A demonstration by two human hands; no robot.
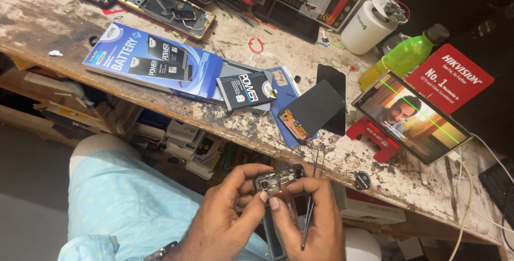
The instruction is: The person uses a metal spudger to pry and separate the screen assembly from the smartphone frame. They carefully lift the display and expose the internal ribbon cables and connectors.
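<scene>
Head view: both hands hold an opened phone frame (278,179) near the bench (48,25) edge. The left hand (227,213) pinches its top. The right hand (313,218) also grips thin tweezers (310,202). A blue battery box (152,60) lies far left.

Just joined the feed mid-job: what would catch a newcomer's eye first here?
Low in the middle, the left hand and right hand grip an opened dark phone frame together, with thin metal tweezers tucked in the right hand. On the scuffed wooden workbench above lies a long blue battery box, and to the right a lit tablet screen leans on a red stand.
</scene>
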